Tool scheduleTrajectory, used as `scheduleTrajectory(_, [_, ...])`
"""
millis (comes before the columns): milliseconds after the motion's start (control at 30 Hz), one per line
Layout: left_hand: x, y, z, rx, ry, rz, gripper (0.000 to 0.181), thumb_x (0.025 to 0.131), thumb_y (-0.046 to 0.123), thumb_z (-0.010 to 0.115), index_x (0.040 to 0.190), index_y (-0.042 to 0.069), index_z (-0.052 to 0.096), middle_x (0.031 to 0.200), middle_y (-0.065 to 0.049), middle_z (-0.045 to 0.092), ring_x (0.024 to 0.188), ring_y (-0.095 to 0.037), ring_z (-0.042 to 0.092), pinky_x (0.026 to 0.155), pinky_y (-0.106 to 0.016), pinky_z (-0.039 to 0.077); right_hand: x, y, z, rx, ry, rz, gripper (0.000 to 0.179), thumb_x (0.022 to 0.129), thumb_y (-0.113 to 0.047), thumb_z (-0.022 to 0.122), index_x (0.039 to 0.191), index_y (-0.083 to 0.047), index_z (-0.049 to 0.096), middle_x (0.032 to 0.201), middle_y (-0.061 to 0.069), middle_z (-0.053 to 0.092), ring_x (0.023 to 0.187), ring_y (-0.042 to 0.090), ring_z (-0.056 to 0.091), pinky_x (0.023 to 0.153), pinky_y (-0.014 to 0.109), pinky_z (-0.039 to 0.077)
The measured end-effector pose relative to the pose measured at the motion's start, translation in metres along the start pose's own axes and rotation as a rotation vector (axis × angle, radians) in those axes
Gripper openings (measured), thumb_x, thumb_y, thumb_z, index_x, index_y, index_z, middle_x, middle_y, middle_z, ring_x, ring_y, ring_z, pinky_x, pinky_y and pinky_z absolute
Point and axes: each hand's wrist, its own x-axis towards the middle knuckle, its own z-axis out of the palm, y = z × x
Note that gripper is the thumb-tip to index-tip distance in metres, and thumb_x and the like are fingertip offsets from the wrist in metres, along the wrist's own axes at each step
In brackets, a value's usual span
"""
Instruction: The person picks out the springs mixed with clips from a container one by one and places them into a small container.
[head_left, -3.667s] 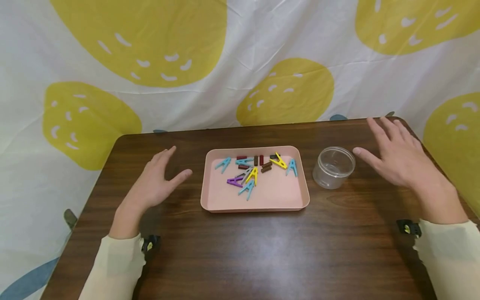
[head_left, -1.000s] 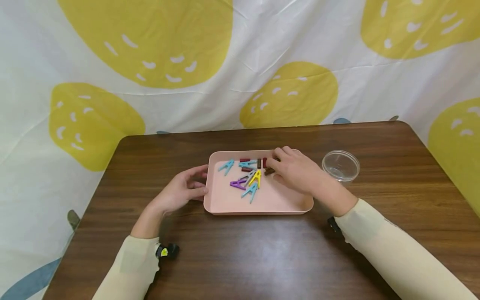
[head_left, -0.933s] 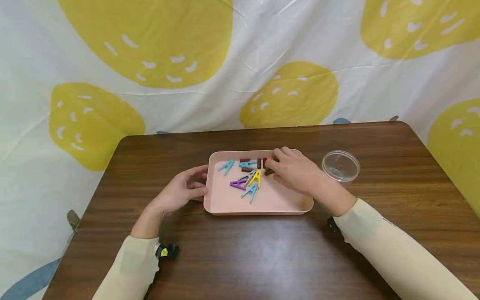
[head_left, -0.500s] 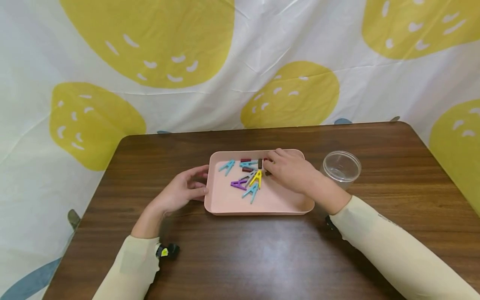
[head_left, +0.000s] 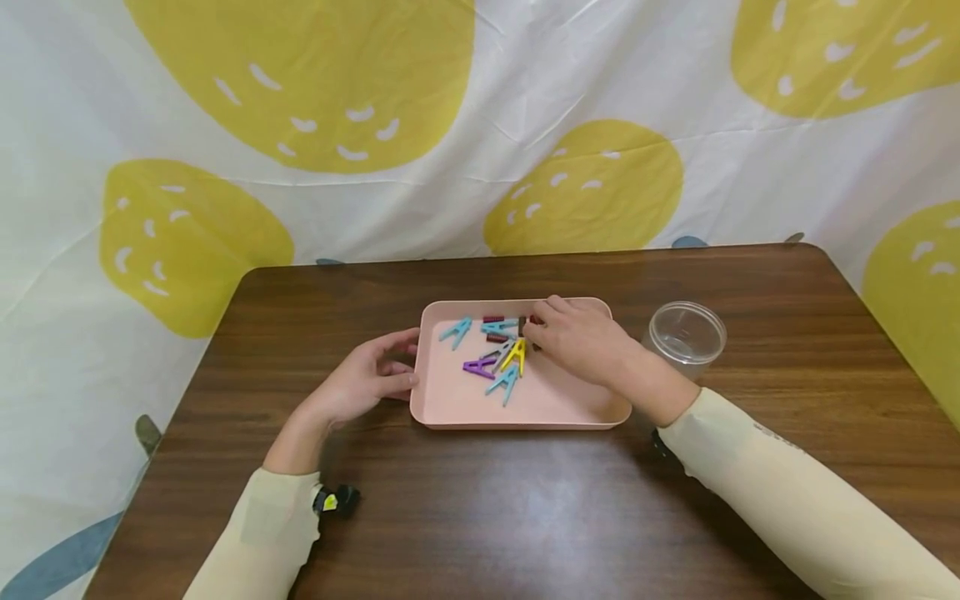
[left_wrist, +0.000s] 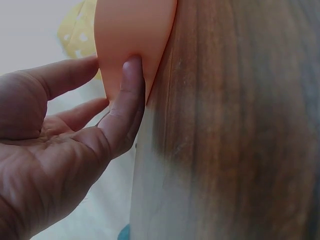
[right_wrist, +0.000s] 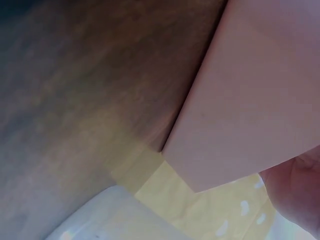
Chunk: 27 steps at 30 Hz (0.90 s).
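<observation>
A pink tray (head_left: pixel 525 408) holds several plastic clothespin halves and small coil springs. My left hand (head_left: pixel 366 377) rests at its left end, fingertips against the outer wall (left_wrist: pixel 132 35) in the left wrist view, fingers loosely bent. Over the tray's right half, my right hand (head_left: pixel 581 337) reaches down among the springs; its fingertips and anything between them are hidden. To its left lie a yellow clothespin half (head_left: pixel 514 357), a purple one (head_left: pixel 478 367), a grey one (head_left: pixel 502 355), several light-blue ones (head_left: pixel 503 384) and a dark red spring (head_left: pixel 496 338).
A clear round jar (head_left: pixel 686 335) stands right of the tray, partly behind my right forearm. The brown wooden table (head_left: pixel 480 517) meets a white cloth (head_left: pixel 375 217) with yellow prints at its back edge.
From hovering apart, both hands have come to the tray: the left to its left wall, the right inside. Over the last second the right hand has shifted slightly left across the springs.
</observation>
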Motion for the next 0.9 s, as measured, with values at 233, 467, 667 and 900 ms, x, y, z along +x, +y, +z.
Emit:
scheduleTrajectory(233, [0.0, 0.0, 0.001, 0.002, 0.002, -0.008, 0.071, 0.101, -0.007, 0.066, 0.164, -0.001, 0.034, 0.15, -0.026, 0.048, 0.113, -0.036, 0.067, 0.088, -0.041, 0.064, 0.0, 0.0, 0.0, -0.033, -0.012, -0.012, 0.022, 0.104, -0.016, 0.072, 0.124, -0.013, 0.077, 0.127, 0.013, 0.065, 0.113, 0.032, 0.059, 0.088, 0.041, 0.055])
scheduleTrajectory(467, [0.001, -0.002, 0.002, 0.0, -0.005, 0.004, 0.07, 0.101, -0.007, 0.066, 0.163, -0.001, 0.035, 0.149, -0.028, 0.049, 0.113, -0.036, 0.067, 0.088, -0.041, 0.064, -0.004, -0.004, -0.003, -0.091, 0.044, -0.035, 0.011, 0.104, -0.008, 0.068, 0.112, -0.006, 0.074, 0.12, 0.011, 0.065, 0.111, 0.031, 0.06, 0.094, 0.04, 0.054])
scheduleTrajectory(667, [-0.001, -0.001, 0.001, 0.002, -0.002, 0.0, 0.07, 0.101, -0.008, 0.066, 0.163, -0.001, 0.035, 0.148, -0.028, 0.049, 0.114, -0.039, 0.067, 0.089, -0.042, 0.064, -0.008, -0.007, -0.013, -0.146, 0.071, -0.025, 0.013, 0.104, -0.006, 0.066, 0.114, -0.006, 0.075, 0.122, 0.009, 0.065, 0.104, 0.029, 0.058, 0.081, 0.035, 0.053])
scheduleTrajectory(900, [-0.001, -0.001, 0.0, 0.007, -0.003, 0.003, 0.07, 0.101, -0.007, 0.066, 0.163, -0.001, 0.035, 0.148, -0.028, 0.049, 0.115, -0.039, 0.066, 0.089, -0.041, 0.064, -0.015, -0.006, -0.032, -0.158, 0.098, -0.03, 0.014, 0.105, -0.011, 0.067, 0.114, -0.003, 0.074, 0.113, 0.01, 0.064, 0.101, 0.03, 0.055, 0.082, 0.038, 0.051])
